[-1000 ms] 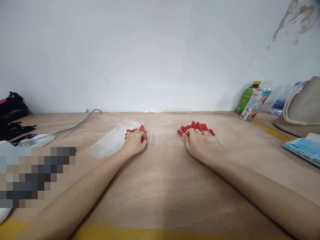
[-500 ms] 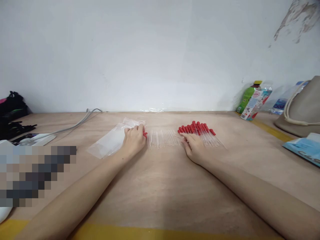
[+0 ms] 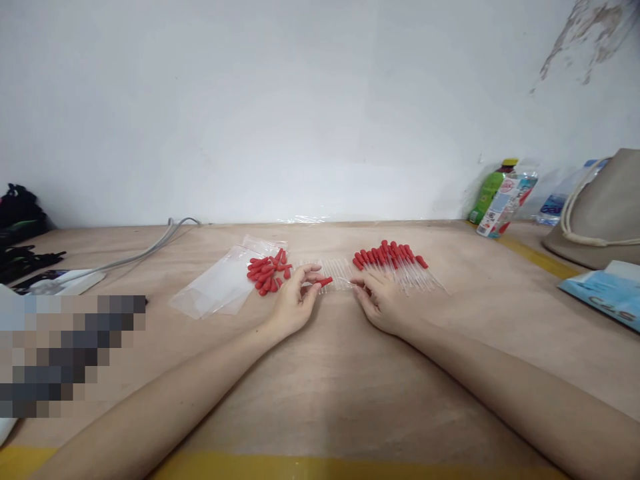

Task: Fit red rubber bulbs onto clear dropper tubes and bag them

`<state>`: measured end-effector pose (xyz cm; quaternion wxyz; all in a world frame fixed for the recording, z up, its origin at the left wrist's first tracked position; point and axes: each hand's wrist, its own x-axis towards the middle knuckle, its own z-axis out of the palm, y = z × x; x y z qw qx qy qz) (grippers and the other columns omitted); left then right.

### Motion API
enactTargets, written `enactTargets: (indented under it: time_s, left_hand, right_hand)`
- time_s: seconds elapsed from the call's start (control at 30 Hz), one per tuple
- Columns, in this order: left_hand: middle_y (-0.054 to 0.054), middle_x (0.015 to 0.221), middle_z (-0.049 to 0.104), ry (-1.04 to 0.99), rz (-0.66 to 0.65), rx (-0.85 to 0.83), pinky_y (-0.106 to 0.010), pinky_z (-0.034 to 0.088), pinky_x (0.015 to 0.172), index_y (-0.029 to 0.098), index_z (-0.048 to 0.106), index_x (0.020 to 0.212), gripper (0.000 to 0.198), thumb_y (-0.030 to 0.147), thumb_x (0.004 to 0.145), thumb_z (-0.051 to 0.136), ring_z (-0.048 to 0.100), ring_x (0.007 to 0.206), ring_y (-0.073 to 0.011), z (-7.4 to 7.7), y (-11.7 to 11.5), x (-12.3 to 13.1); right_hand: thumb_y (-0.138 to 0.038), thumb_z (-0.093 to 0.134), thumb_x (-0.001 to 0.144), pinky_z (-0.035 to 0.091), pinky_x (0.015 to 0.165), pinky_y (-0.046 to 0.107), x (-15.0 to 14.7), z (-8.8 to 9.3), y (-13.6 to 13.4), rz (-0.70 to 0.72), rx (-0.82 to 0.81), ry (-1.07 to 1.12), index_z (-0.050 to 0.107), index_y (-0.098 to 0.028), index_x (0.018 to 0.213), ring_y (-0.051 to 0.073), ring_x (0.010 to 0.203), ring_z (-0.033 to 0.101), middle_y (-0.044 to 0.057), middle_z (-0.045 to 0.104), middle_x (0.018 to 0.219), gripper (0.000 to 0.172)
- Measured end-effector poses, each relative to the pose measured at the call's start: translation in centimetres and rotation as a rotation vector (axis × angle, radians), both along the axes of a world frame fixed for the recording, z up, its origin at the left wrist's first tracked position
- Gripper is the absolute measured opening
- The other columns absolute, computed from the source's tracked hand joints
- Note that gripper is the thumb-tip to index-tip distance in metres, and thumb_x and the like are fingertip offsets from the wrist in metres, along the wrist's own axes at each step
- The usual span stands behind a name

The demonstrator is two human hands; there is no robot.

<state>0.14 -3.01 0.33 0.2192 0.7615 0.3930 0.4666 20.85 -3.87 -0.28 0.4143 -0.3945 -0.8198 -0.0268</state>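
A red rubber dropper bulb (image 3: 325, 282) is pinched in my left hand (image 3: 296, 300), its narrow end pointing right. My right hand (image 3: 381, 298) grips a thin clear dropper tube (image 3: 344, 280) by its right part, the free end towards the bulb; a gap shows between the two. Behind my hands lies a row of loose clear tubes (image 3: 330, 265). A pile of red bulbs (image 3: 265, 272) is left of my left hand. Beyond my right hand, several droppers with red bulbs fitted (image 3: 393, 255) lie side by side.
Clear plastic bags (image 3: 210, 283) lie under and beside the bulb pile. A grey cable (image 3: 145, 255) runs along the left. Bottles (image 3: 493, 193), a beige bag (image 3: 595, 207) and a blue packet (image 3: 607, 293) stand or lie at the right. The wall closes off the back.
My left hand has moved right and nearer from the bulb pile, carrying one red bulb, and the pile now shows. My right hand holds the tube in about the same place.
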Motion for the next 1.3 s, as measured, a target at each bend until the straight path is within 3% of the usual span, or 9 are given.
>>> enactTargets:
  time_s: [0.3, 0.57, 0.97, 1.13, 1.3]
  left_hand:
    - [-0.008, 0.102, 0.064, 0.030, -0.062, 0.000, -0.031, 0.049, 0.083, 0.015, 0.058, 0.104, 0.024, 0.023, 0.083, 0.050, 0.060, 0.093, -0.0178, -0.2, 0.0, 0.3]
    - [-0.009, 0.101, 0.065, -0.028, -0.061, -0.041, -0.033, 0.049, 0.085, 0.014, 0.059, 0.102, 0.025, 0.026, 0.081, 0.054, 0.061, 0.093, -0.0182, -0.8, 0.4, 0.3]
    - [-0.004, 0.081, 0.069, 0.007, -0.025, 0.037, -0.025, 0.050, 0.063, 0.016, 0.065, 0.090, 0.021, 0.032, 0.077, 0.061, 0.063, 0.071, -0.0149, -0.6, 0.4, 0.1]
    - [-0.003, 0.081, 0.069, 0.100, -0.146, 0.145, -0.023, 0.049, 0.065, 0.017, 0.067, 0.088, 0.015, 0.026, 0.079, 0.059, 0.063, 0.071, -0.0134, 0.1, 0.2, -0.3]
    - [-0.003, 0.079, 0.068, 0.229, -0.209, 0.128, -0.023, 0.047, 0.067, 0.017, 0.067, 0.086, 0.012, 0.022, 0.080, 0.057, 0.061, 0.072, -0.0132, 0.8, -0.3, -0.4]
  right_hand:
    - [-0.020, 0.042, 0.086, 0.033, 0.068, 0.030, -0.2, 0.2, -0.2, 0.051, -0.031, -0.048, 0.056, -0.018, 0.092, 0.014, 0.071, 0.053, 0.004, 0.061, 0.081, 0.016]
    - [-0.022, 0.041, 0.086, 0.032, 0.068, 0.030, -0.7, 0.4, -0.4, -0.022, 0.018, 0.038, 0.056, -0.016, 0.091, 0.014, 0.067, 0.053, 0.004, 0.060, 0.077, 0.016]
    - [-0.023, 0.046, 0.085, 0.034, 0.068, 0.029, -0.5, 1.2, -0.9, 0.153, -0.115, -0.039, 0.059, -0.018, 0.085, 0.013, 0.065, 0.051, 0.002, 0.061, 0.071, 0.014]
    - [-0.022, 0.049, 0.085, 0.032, 0.073, 0.031, 0.1, 0.7, -0.2, 0.210, -0.116, -0.046, 0.062, -0.020, 0.088, 0.013, 0.070, 0.055, 0.002, 0.064, 0.076, 0.014]
    - [-0.023, 0.048, 0.086, 0.029, 0.072, 0.032, 0.5, 0.2, 0.3, 0.178, -0.009, -0.133, 0.064, -0.021, 0.091, 0.012, 0.070, 0.056, 0.002, 0.065, 0.080, 0.017]
